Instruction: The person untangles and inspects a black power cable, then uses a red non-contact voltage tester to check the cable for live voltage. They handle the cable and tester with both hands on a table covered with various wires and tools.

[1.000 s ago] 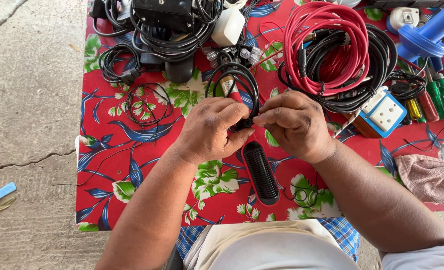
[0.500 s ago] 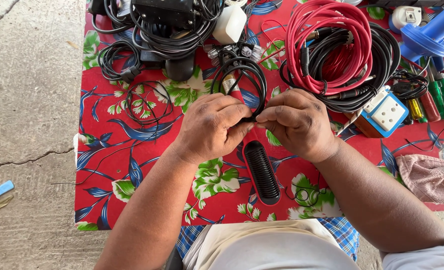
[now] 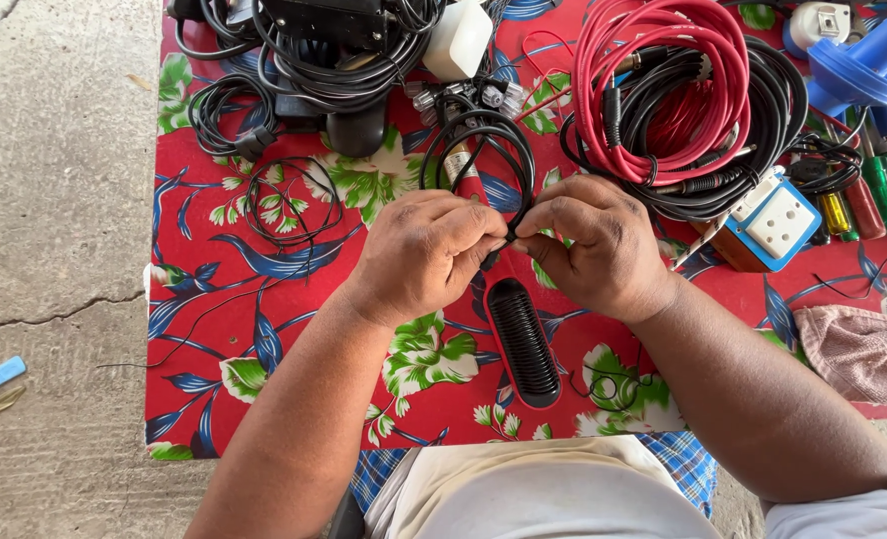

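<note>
Nearest me, a black ribbed speaker lies flat on the red floral cloth, its long axis running from me outward, tilted slightly left at the far end. Just above it I see my left hand and right hand almost touching, each pinched shut on the black cable, whose loop stands away from me toward the far side. Beyond, right, a white socket box sits beside coiled red cable lying on thicker black coils.
</note>
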